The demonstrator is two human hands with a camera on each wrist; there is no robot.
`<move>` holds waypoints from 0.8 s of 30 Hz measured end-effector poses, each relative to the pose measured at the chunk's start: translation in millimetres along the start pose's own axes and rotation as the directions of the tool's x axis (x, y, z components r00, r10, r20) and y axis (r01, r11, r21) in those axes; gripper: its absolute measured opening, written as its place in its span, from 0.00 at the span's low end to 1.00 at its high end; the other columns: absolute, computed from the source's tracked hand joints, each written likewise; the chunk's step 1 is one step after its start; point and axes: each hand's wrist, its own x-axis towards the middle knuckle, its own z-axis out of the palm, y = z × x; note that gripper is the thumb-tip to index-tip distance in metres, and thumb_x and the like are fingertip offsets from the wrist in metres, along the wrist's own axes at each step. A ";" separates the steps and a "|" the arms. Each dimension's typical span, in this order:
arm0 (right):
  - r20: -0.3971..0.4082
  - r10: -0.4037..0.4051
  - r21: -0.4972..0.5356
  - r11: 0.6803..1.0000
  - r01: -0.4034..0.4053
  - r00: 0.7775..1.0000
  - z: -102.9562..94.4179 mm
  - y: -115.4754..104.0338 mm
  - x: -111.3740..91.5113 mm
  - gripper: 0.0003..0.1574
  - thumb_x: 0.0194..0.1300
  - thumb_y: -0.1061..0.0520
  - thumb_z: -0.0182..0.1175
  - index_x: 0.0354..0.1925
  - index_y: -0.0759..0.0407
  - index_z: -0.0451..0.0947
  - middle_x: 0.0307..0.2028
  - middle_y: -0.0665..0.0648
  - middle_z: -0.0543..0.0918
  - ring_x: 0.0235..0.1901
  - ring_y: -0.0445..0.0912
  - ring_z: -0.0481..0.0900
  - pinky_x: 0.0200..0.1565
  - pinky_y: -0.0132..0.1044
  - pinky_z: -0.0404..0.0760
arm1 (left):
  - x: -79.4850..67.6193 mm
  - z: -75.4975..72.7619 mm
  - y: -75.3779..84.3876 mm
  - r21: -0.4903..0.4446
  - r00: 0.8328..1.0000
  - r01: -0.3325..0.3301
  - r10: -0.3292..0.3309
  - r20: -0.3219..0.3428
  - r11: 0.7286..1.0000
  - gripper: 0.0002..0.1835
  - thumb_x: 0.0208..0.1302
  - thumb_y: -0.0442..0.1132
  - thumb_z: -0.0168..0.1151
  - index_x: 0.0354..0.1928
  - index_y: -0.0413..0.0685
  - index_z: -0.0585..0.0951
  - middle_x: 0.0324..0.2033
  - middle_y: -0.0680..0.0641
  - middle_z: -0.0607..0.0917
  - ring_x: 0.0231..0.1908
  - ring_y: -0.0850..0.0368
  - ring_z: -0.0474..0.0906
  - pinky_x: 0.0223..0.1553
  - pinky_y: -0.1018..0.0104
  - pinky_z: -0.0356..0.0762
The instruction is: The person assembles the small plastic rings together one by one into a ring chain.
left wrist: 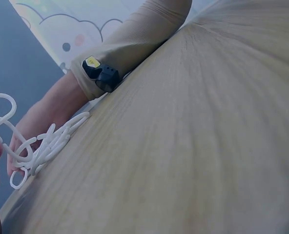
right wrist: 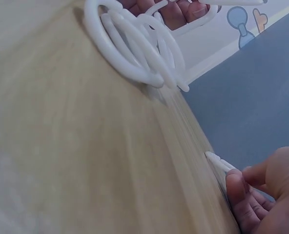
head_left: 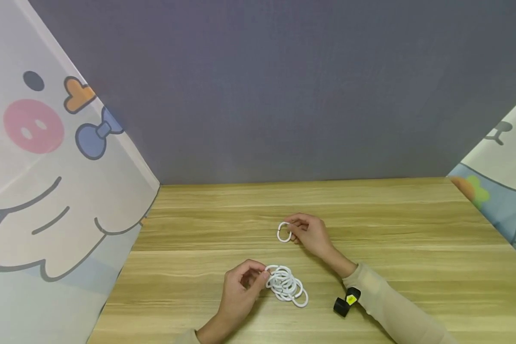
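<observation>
In the head view my left hand is at the left edge of a pile of white plastic rings, its thumb and forefinger pinching one of them. That ring stands up above the others in the left wrist view. Farther back on the table, my right hand pinches a single oval white ring by its right side, a small break showing in its left side. Low over the wood, the right fingertips hold this ring in the right wrist view. Several rings in the pile overlap one another.
The wood-grain table meets a grey panel at the back. Cartoon-printed panels flank it left and right. A black wrist camera with a yellow label sits at the right sleeve.
</observation>
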 end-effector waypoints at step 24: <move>0.021 0.151 0.182 0.971 -0.152 0.988 2.2 -36.7 -29.6 0.10 0.79 0.71 0.61 0.53 0.76 0.84 0.33 0.64 0.85 0.25 0.41 0.79 0.28 0.29 0.80 | 1.0 -0.2 1.2 0.018 1.000 0.017 -0.017 -0.001 1.000 0.05 0.73 0.25 0.70 0.41 0.42 0.88 0.29 0.43 0.89 0.27 0.69 0.78 0.25 0.70 0.79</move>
